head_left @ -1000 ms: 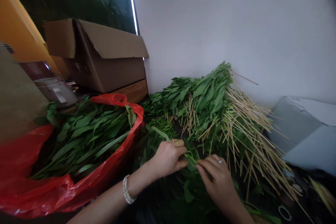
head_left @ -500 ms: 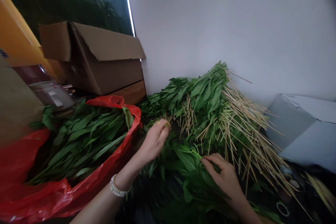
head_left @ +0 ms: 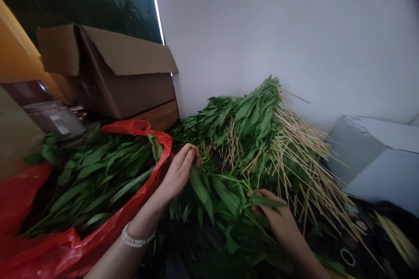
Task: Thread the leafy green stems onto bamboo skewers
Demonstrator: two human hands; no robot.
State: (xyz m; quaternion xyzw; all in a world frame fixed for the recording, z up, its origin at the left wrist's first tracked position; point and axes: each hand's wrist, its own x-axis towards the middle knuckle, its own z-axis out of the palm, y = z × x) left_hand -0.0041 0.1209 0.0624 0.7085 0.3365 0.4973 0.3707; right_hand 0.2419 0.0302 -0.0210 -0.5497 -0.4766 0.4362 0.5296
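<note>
My left hand (head_left: 179, 170), with a pearl bracelet on the wrist, pinches a long green leaf (head_left: 200, 187) near the edge of the red bag. My right hand (head_left: 278, 218) grips a bunch of leafy green stems (head_left: 238, 209) low in the middle. Behind both hands lies a big pile of greens skewered on thin bamboo sticks (head_left: 291, 148), leaning against the white wall.
A red plastic bag (head_left: 81, 235) full of loose green leaves (head_left: 94, 174) sits at the left. Behind it stand an open cardboard box (head_left: 111, 69) and a clear container (head_left: 55, 117). A grey box (head_left: 379, 161) is at the right. A tape roll (head_left: 347, 256) lies at the lower right.
My left hand has left the right hand and moved up and left toward the bag, taking hold of a leaf. The right hand has stayed low on the bunch.
</note>
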